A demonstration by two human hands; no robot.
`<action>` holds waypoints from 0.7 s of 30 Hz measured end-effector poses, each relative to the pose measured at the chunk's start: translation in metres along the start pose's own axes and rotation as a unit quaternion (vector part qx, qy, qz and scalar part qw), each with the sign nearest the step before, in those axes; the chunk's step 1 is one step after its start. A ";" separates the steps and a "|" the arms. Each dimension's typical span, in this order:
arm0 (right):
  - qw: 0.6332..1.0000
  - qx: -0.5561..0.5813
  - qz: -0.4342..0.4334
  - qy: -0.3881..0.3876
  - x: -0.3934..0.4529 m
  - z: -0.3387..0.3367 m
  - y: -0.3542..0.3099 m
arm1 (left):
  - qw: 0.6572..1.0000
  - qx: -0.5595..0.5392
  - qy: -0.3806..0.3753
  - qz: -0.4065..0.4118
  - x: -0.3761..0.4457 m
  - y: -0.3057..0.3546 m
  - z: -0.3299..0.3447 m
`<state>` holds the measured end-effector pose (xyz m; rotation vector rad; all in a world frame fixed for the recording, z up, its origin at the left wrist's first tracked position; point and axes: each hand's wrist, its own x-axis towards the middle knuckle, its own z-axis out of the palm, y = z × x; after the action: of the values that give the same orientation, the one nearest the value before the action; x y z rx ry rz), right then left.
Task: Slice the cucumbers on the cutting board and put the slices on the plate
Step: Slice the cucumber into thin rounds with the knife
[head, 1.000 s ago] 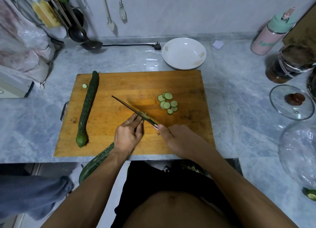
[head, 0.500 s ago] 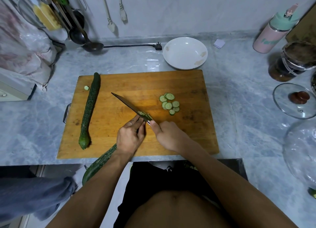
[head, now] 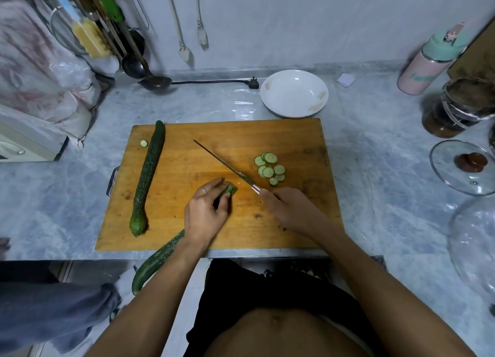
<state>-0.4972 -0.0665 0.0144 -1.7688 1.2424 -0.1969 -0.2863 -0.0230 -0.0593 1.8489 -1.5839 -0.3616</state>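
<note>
A wooden cutting board (head: 187,166) lies on the marble counter. My left hand (head: 205,212) presses a long cucumber (head: 230,190) down on the board; its cut end shows past my fingers and its tail (head: 152,263) hangs over the counter edge. My right hand (head: 289,209) grips a knife (head: 227,165), whose blade sits just right of the cut end, pointing up-left. Several slices (head: 269,169) lie in a small pile right of the blade. A whole cucumber (head: 147,174) rests along the board's left side. The empty white plate (head: 294,92) stands behind the board.
A small end piece (head: 144,143) lies beside the whole cucumber. Ladles and utensils (head: 134,61) hang at the back left, with a plug and cord (head: 251,83) on the counter. A bottle (head: 426,64), a dark jar (head: 460,107) and a glass lid (head: 466,166) stand at the right.
The knife has shifted right, off the cucumber's end, and now lies a little apart from it. My left hand still holds the cucumber.
</note>
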 end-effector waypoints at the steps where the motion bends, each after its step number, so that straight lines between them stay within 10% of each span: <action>1: 1.000 -0.023 -0.011 0.009 -0.002 -0.003 0.004 | 1.000 -0.020 0.020 0.004 0.002 0.002 -0.004; 6: 0.987 -0.147 -0.026 0.052 -0.008 -0.017 0.017 | 0.973 -0.049 0.145 0.172 0.012 0.037 -0.026; 10: 0.970 -0.231 -0.050 0.062 -0.012 -0.017 0.017 | 0.968 0.008 -0.005 0.250 0.028 0.058 -0.029; 21: 0.958 -0.273 -0.067 0.060 -0.025 -0.007 0.023 | 0.896 0.166 -0.399 0.105 0.075 0.069 -0.018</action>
<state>-0.5281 -0.0514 0.0099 -2.3497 1.3496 -0.0355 -0.3113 -0.0919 0.0140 1.8474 -2.5047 -0.8767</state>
